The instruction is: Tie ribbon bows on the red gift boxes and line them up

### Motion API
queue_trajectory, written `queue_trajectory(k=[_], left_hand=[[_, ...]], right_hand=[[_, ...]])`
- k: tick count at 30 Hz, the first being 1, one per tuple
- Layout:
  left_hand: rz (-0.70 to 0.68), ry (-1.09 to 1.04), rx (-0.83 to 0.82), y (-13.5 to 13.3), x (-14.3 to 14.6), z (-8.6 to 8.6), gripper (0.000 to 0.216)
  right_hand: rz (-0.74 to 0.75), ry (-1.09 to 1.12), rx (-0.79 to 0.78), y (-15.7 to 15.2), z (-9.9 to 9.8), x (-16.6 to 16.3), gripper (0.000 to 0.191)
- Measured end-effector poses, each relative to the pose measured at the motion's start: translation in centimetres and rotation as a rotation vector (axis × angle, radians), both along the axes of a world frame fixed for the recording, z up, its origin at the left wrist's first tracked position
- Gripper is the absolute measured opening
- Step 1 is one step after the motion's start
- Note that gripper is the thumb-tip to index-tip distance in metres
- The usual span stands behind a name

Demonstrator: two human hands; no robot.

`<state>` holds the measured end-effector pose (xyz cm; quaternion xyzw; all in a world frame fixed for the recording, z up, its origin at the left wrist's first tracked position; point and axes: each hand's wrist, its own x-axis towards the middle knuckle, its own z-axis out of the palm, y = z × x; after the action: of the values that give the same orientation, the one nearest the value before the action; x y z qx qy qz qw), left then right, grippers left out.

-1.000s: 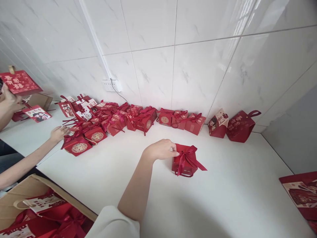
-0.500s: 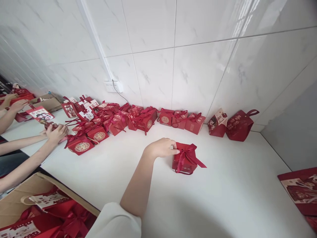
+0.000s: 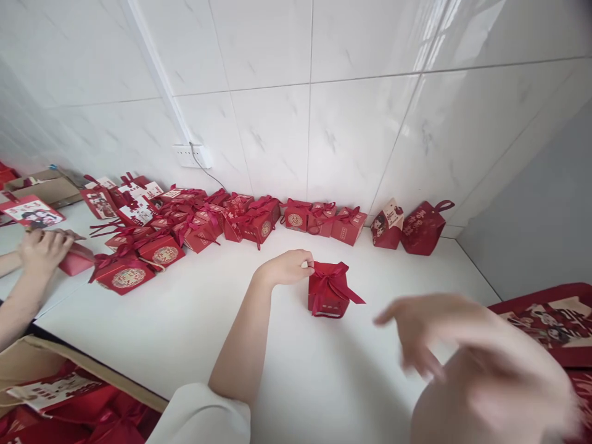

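My left hand (image 3: 285,269) rests against the left side of a small red gift box (image 3: 329,291) tied with a red ribbon bow, fingers curled and pinching at its top edge. The box stands alone on the white table (image 3: 287,370). My right hand (image 3: 444,336) has come up close to the camera at the lower right. It is blurred by motion, its fingers spread apart with nothing in them. It hovers in the air to the right of the box, not touching it.
Several red ribboned gift boxes (image 3: 259,222) line the tiled wall. Two red bags (image 3: 423,227) stand further right. Another person's hands (image 3: 41,253) hold a red box at the left. An open carton (image 3: 65,394) of red items sits lower left. Red printed sheets (image 3: 550,320) lie at right.
My right hand has come into view at the lower right, moving fast. The camera has shifted right. The other person's hands have moved left with a red box.
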<state>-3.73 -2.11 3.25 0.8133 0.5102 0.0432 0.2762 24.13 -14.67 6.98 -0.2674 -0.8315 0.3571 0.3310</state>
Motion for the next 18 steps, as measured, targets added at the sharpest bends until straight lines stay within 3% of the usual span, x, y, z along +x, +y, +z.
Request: queue_trajectory(k=[2, 5, 6, 11, 15, 18], left_hand=[[0.022, -0.031, 0.022, 0.6, -0.3, -0.5, 0.026], [0.078, -0.035, -0.01, 1.3, -0.8, -1.0, 0.031], [0.091, -0.026, -0.041, 1.5, -1.0, -1.1, 0.036], [0.053, -0.063, -0.097, 1.9, -0.8, -1.3, 0.046], [-0.051, -0.151, -0.075, 2.0, 0.0, -1.4, 0.037], [-0.063, -0.161, -0.125, 2.1, -0.3, -1.4, 0.035]], right_hand=[[-0.236, -0.321, -0.125, 2.8, 0.4, -1.2, 0.027], [-0.773, -0.695, -0.185, 6.0, -0.5, -2.9, 0.031], [-0.822, -0.764, -0.194, 6.7, -0.9, -3.3, 0.029], [-0.559, -0.64, -0.264, 7.0, -1.8, -4.6, 0.027], [-0.522, -0.737, -0.118, 6.6, -1.5, -6.3, 0.03], [-0.363, -0.792, -0.048, 6.4, -1.8, -8.4, 0.029]])
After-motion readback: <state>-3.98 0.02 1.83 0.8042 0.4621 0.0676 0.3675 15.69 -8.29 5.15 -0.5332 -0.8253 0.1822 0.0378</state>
